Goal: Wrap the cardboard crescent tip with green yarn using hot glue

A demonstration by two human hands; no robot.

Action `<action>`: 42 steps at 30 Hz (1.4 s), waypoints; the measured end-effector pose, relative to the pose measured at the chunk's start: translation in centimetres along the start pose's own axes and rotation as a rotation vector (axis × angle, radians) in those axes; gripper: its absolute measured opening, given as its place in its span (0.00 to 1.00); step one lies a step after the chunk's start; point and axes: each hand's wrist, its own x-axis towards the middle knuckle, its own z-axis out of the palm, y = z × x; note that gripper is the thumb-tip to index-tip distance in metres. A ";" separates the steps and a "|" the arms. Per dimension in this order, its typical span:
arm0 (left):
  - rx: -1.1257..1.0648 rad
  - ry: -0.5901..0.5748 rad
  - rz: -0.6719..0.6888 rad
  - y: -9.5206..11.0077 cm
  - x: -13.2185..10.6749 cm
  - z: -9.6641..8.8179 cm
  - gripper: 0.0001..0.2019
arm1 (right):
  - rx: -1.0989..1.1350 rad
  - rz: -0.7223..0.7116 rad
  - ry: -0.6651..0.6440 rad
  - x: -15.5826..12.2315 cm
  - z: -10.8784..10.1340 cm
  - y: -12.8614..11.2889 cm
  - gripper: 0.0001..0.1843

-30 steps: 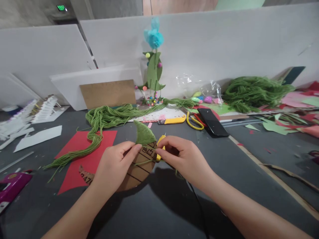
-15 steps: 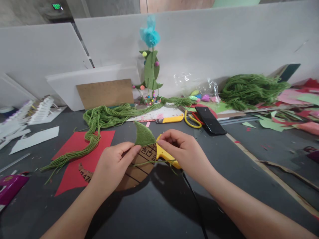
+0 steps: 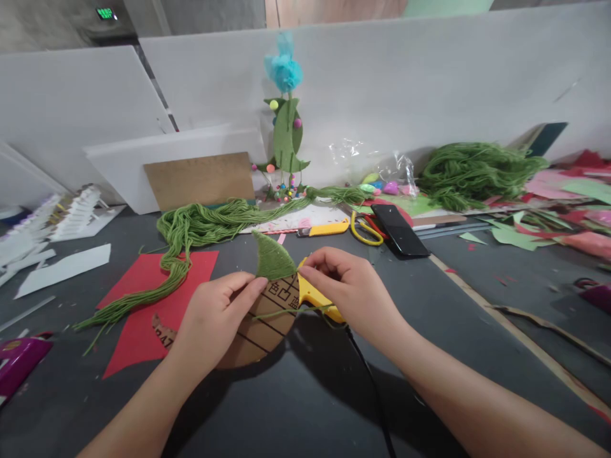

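Note:
My left hand (image 3: 217, 315) grips a curved brown cardboard shape (image 3: 267, 324) whose pointed tip is wrapped in green yarn (image 3: 272, 259). Its thumb and fingers pinch the cardboard just under the wrapped part. My right hand (image 3: 351, 289) is closed on a loose green yarn strand (image 3: 291, 311) at the cardboard's right edge. A yellow glue gun (image 3: 317, 297) lies under that hand, its black cord (image 3: 370, 381) trailing toward me.
A long hank of green yarn (image 3: 200, 229) lies over red paper (image 3: 157, 299) to the left. Behind are a yellow utility knife (image 3: 324, 228), scissors with yellow handles (image 3: 365, 230), a black phone (image 3: 400, 230), a yarn heap (image 3: 472, 172) and a green felt tree (image 3: 286, 137). White foam boards (image 3: 76, 108) stand at the back.
My right hand has lifted a little off the glue gun, showing more of its yellow body. The cardboard shape and my left hand stay put.

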 end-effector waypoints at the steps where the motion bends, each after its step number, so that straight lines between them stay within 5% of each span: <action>1: -0.011 -0.004 0.003 0.0 0.0 0.0 0.17 | 0.001 -0.003 0.001 0.0 0.0 0.0 0.08; 11: -0.116 -0.036 -0.050 0.0 0.1 -0.1 0.16 | 0.145 0.028 -0.105 0.3 -0.2 0.1 0.08; 26: -0.554 -0.205 -0.049 -0.8 -0.1 0.0 0.12 | 0.966 0.271 -0.372 -0.2 0.3 0.1 0.13; 32: -0.728 -0.270 -0.108 -0.1 0.0 0.9 0.12 | 0.991 0.241 -0.413 -0.8 0.6 -0.4 0.14; 39: -0.925 -0.382 -0.197 0.9 -0.6 1.5 0.13 | 0.843 0.115 -0.289 -1.2 1.0 -0.8 0.26; 42: -0.930 -0.408 -0.196 0.7 -0.6 1.6 0.12 | 0.792 0.062 -0.281 -1.4 0.9 -1.2 0.20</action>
